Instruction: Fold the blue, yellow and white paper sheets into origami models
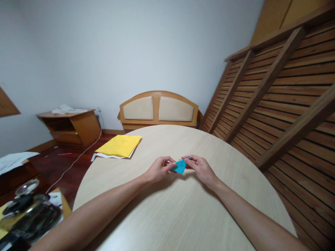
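Observation:
A small folded piece of blue paper [180,167] is held just above the round light-wood table [183,209], near its middle. My left hand [159,169] pinches its left side with thumb and fingers. My right hand [200,168] pinches its upper right edge. Both forearms reach in from the near edge of the table. The folded paper is triangular; parts of it are hidden by my fingers.
A stack of yellow and white paper sheets [119,146] lies at the table's far left edge. Behind the table stands a wooden headboard [158,108]. A slatted wooden frame [274,97] leans at the right. Dark metal items [28,209] sit low at the left.

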Demonstrator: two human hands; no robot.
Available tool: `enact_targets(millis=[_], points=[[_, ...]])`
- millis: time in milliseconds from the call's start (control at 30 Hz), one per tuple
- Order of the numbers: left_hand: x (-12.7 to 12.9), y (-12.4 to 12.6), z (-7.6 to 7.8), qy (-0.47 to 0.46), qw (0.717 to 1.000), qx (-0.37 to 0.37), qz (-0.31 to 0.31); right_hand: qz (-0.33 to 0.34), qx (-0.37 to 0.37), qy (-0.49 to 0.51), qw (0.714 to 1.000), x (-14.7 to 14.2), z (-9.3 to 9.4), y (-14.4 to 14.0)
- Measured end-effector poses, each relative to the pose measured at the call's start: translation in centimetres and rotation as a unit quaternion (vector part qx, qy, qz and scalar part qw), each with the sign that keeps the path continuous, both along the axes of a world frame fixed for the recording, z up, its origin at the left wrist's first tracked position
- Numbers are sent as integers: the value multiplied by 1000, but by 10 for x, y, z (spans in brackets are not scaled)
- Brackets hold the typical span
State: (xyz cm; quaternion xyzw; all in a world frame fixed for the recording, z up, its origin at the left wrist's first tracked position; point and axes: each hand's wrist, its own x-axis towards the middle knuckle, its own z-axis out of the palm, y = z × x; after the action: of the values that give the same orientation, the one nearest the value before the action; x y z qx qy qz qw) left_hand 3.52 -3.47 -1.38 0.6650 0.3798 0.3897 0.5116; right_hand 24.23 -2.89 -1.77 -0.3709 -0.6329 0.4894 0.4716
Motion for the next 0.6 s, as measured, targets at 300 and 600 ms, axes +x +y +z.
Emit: enact_targets(millis=[300,600], points=[[1,2,-6,19,998,60,20,-3,10,9,1000,-5,-7,0],[2,-3,-3,26,999,32,0,30,40,-35,998,-2,-7,0]])
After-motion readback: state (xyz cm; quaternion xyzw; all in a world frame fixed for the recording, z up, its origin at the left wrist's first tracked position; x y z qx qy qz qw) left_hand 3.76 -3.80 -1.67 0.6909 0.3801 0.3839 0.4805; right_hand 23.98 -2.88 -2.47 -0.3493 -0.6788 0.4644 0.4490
